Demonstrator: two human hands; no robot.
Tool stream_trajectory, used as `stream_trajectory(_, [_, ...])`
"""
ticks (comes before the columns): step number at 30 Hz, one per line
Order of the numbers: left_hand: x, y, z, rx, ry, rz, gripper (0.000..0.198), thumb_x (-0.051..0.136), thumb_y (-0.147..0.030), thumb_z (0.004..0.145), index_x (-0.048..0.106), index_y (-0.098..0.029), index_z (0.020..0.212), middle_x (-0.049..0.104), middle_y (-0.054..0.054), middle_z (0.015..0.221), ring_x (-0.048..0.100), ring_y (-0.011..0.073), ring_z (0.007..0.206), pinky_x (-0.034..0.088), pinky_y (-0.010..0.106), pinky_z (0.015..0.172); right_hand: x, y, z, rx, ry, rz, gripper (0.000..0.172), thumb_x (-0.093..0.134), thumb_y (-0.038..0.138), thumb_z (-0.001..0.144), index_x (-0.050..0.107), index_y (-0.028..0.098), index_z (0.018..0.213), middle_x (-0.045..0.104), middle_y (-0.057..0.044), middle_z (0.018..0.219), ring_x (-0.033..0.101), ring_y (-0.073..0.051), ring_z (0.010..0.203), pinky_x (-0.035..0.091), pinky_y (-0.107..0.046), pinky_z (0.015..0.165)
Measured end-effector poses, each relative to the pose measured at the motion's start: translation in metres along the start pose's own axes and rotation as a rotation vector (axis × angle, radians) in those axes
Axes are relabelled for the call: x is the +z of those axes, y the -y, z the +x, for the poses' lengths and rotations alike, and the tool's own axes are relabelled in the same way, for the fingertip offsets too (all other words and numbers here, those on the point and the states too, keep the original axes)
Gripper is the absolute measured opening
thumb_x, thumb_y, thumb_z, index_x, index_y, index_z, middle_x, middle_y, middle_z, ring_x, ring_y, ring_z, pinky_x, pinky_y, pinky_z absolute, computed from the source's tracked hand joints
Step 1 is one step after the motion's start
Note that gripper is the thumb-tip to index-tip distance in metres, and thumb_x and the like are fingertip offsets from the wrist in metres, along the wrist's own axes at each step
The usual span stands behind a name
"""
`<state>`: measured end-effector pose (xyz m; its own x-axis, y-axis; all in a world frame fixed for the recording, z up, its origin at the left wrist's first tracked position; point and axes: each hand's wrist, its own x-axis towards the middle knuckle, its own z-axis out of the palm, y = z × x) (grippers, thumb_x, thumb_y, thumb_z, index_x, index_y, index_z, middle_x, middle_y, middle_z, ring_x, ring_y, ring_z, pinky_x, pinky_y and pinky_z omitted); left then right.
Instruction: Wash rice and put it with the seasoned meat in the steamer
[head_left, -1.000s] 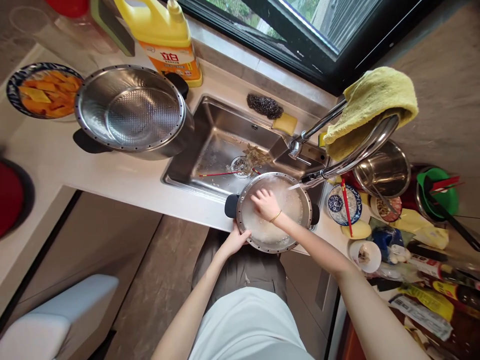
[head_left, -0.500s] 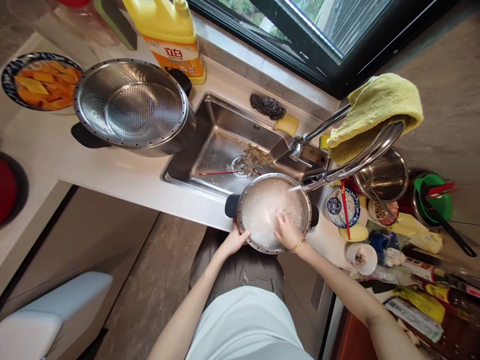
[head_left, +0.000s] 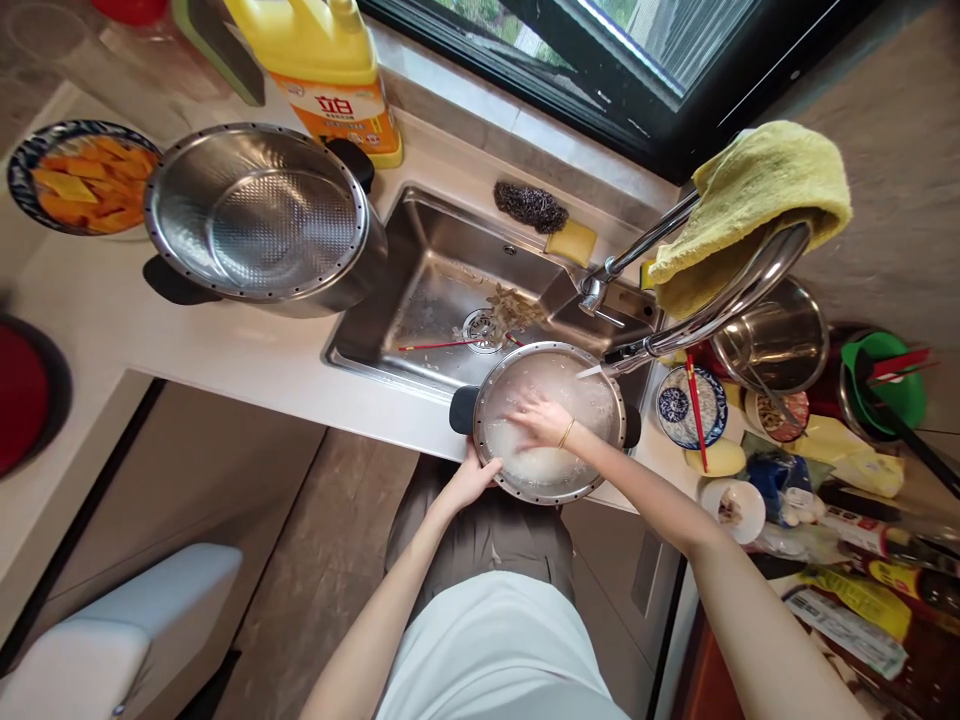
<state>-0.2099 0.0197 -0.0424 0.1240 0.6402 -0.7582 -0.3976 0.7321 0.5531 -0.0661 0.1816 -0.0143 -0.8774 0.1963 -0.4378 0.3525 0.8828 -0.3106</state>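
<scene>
A steel pot (head_left: 616,440) with black side handles sits at the sink's front edge, filled with cloudy whitish water (head_left: 540,465). Its near-left rim is gripped by my left hand (head_left: 475,478), thumb over the edge and fingers down the outside. My right hand (head_left: 541,420), with a gold bangle at the wrist, dips into the water with fingers spread; the fingertips are partly hidden by it. From the chrome faucet (head_left: 660,345) a stream runs into the pot. What lies at the pot's bottom is hidden.
Scraps and red chopsticks (head_left: 442,346) lie in the steel sink (head_left: 420,300). Left stand a large empty pot (head_left: 277,220), a plate of orange slices (head_left: 82,185) and a yellow detergent jug (head_left: 337,90). A yellow cloth (head_left: 757,200) drapes the faucet. Bowls and bottles crowd the right.
My right hand has moved left across the pot, and its fingers have spread out. My left hand stays on the rim, and the water keeps running.
</scene>
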Motion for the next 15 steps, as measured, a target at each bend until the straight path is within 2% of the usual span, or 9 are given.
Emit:
stream_trajectory(3, [0.000, -0.001, 0.000, -0.007, 0.001, 0.006, 0.087, 0.064, -0.033, 0.074, 0.011, -0.020, 0.141, 0.031, 0.022, 0.144, 0.050, 0.0338, 0.118, 0.058, 0.041, 0.074, -0.002, -0.016, 0.000, 0.175, -0.019, -0.001, 0.069, 0.054, 0.065, 0.079, 0.049, 0.023, 0.134, 0.048, -0.014, 0.137, 0.033, -0.034, 0.132, 0.026, -0.054, 0.106])
stream_trajectory(7, [-0.001, 0.003, 0.002, 0.021, 0.011, -0.006, 0.087, 0.065, -0.033, 0.075, 0.011, -0.021, 0.142, 0.030, 0.021, 0.144, 0.049, 0.0340, 0.119, 0.059, 0.040, 0.074, -0.002, -0.021, -0.015, 0.389, -0.009, 0.018, 0.062, 0.045, 0.058, 0.088, 0.046, 0.018, 0.136, 0.046, -0.016, 0.137, 0.045, -0.030, 0.123, 0.040, -0.041, 0.096])
stream_trajectory(11, [-0.002, 0.008, 0.004, 0.017, 0.013, -0.048, 0.087, 0.066, -0.032, 0.074, 0.012, -0.024, 0.142, 0.033, 0.019, 0.143, 0.050, 0.0326, 0.117, 0.058, 0.041, 0.076, -0.005, -0.009, -0.036, 0.523, -0.032, 0.003, 0.047, 0.047, 0.045, 0.091, 0.051, 0.022, 0.132, 0.037, -0.013, 0.146, 0.043, -0.032, 0.125, 0.038, -0.048, 0.098])
stream_trajectory(13, [-0.002, 0.008, 0.004, 0.013, 0.018, -0.052, 0.086, 0.066, -0.032, 0.074, 0.013, -0.023, 0.141, 0.034, 0.019, 0.143, 0.051, 0.0323, 0.116, 0.058, 0.043, 0.077, -0.011, -0.005, -0.044, 0.568, -0.128, 0.084, 0.043, 0.047, 0.043, 0.090, 0.054, 0.025, 0.129, 0.038, -0.010, 0.146, 0.040, -0.032, 0.128, 0.035, -0.051, 0.101])
stream_trajectory(15, [-0.003, 0.008, 0.004, 0.012, 0.019, -0.038, 0.086, 0.066, -0.032, 0.074, 0.014, -0.022, 0.142, 0.036, 0.020, 0.142, 0.053, 0.0326, 0.115, 0.057, 0.045, 0.077, -0.018, -0.009, -0.050, 0.621, -0.308, 0.281, 0.039, 0.043, 0.040, 0.092, 0.059, 0.024, 0.123, 0.045, -0.009, 0.141, 0.043, -0.026, 0.128, 0.035, -0.046, 0.105])
